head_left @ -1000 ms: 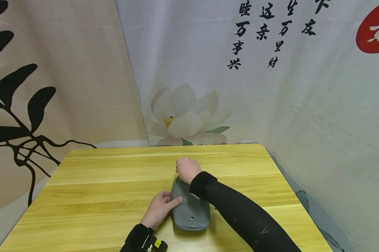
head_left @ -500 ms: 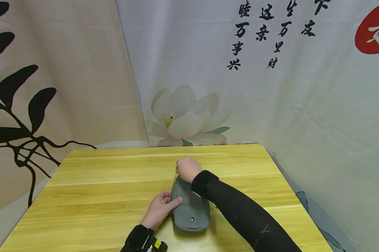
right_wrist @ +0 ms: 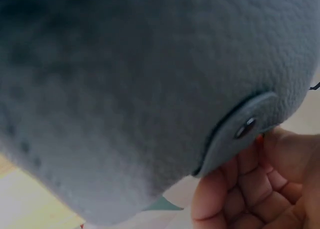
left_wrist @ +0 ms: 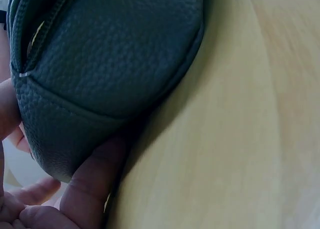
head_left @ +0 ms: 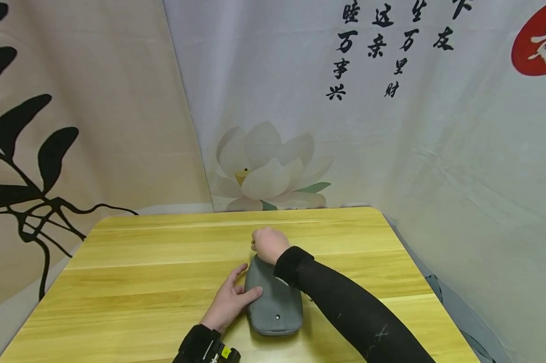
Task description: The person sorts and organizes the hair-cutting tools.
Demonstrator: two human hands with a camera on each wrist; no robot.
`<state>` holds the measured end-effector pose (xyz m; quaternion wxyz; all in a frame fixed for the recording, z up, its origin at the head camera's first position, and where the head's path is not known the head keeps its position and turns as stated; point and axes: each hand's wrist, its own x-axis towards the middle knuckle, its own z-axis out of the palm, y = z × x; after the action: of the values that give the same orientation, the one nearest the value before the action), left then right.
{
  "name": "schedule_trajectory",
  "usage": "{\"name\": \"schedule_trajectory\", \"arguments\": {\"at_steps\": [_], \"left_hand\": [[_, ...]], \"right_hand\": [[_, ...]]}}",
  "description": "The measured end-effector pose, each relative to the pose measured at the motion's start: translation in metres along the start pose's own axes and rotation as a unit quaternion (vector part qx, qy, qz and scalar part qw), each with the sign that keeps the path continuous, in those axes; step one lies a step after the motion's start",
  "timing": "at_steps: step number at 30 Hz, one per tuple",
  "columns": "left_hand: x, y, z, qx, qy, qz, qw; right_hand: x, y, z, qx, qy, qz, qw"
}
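Observation:
A grey-green leather zip pouch (head_left: 275, 302) lies on the table, a metal stud showing at its near end. My left hand (head_left: 229, 301) grips its left side, thumb on top and index finger stretched out along the edge. In the left wrist view, a finger (left_wrist: 97, 184) tucks under the pouch and the zipper (left_wrist: 50, 26) is parted in a narrow gap. At the far end, my right hand (head_left: 270, 245) has curled fingers. The right wrist view has thumb and fingers pinching by a leather tab (right_wrist: 237, 129) with a stud; whatever is between the fingertips is hidden.
The pouch lies on a wooden table (head_left: 155, 282) with rounded far corners. Behind it hang printed cloths (head_left: 368, 151) with a flower, dark leaves and characters. My right sleeve (head_left: 345, 302) crosses over the pouch's right side.
The left index finger has straightened away from the pouch's side, pointing forward. The right hand stays at the far end, and the pouch has barely shifted.

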<state>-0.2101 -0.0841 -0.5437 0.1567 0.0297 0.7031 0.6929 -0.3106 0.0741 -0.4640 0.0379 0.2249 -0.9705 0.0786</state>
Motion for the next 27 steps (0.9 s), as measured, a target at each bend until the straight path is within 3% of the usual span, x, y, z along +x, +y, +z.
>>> {"name": "schedule_trajectory", "arguments": {"at_steps": [8, 12, 19, 27], "left_hand": [[0.002, -0.001, 0.003, -0.017, -0.005, 0.005, 0.9998], [0.002, 0.001, 0.005, -0.007, -0.001, 0.010, 0.9999], [0.005, 0.007, 0.001, 0.080, 0.079, 0.015, 0.9935], [0.026, 0.020, -0.006, 0.081, 0.113, 0.041, 0.9895]], "right_hand": [[-0.003, 0.003, -0.003, -0.016, -0.007, 0.037, 0.999], [-0.004, 0.003, -0.006, 0.002, 0.000, 0.038, 0.999], [-0.007, -0.005, -0.009, 0.034, -0.001, 0.015, 0.999], [-0.007, -0.012, -0.007, 0.037, -0.018, 0.004, 0.999]]}}
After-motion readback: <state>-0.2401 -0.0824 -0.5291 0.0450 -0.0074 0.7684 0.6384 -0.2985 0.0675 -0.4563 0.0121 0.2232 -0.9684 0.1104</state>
